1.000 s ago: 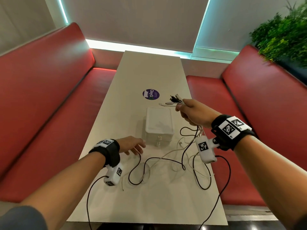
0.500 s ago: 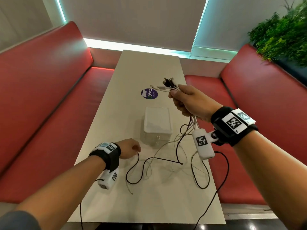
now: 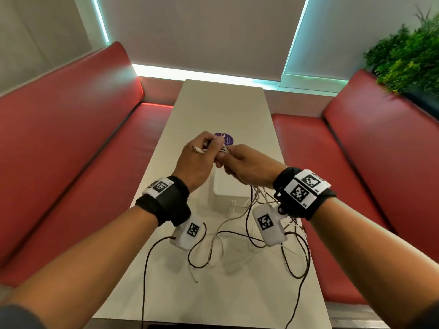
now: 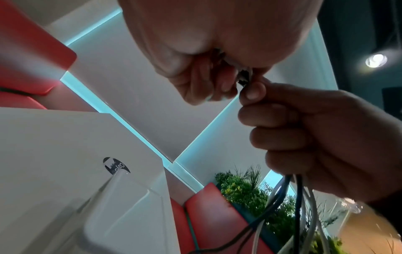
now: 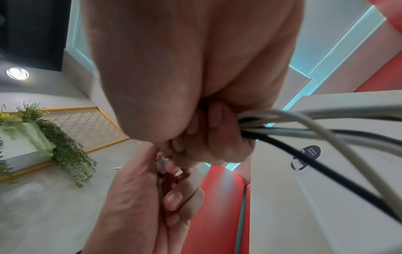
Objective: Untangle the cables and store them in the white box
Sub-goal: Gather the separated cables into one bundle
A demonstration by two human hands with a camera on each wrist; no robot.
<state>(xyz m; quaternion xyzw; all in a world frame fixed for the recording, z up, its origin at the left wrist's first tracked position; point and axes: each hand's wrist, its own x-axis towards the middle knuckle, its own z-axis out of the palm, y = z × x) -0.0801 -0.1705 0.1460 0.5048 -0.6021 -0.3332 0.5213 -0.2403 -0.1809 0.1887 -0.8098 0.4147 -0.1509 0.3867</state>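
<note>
Holding the cables (image 3: 247,224) bundled in my right hand (image 3: 247,167), my left hand (image 3: 199,160) pinches their plugs above the white box (image 3: 228,195); the purple sticker (image 3: 226,138) on the table (image 3: 213,293) reads "Cl…".

Very little here can be read. A round purple sticker (image 3: 227,139) sits on the tabletop (image 3: 213,103) toward its far end, and the person's hands hide most of it; only the white letters "Cl" show, with smaller print beside them too fine to make out. The wrist straps (image 3: 301,192) carry black-and-white square code markers, with no legible words.
</note>
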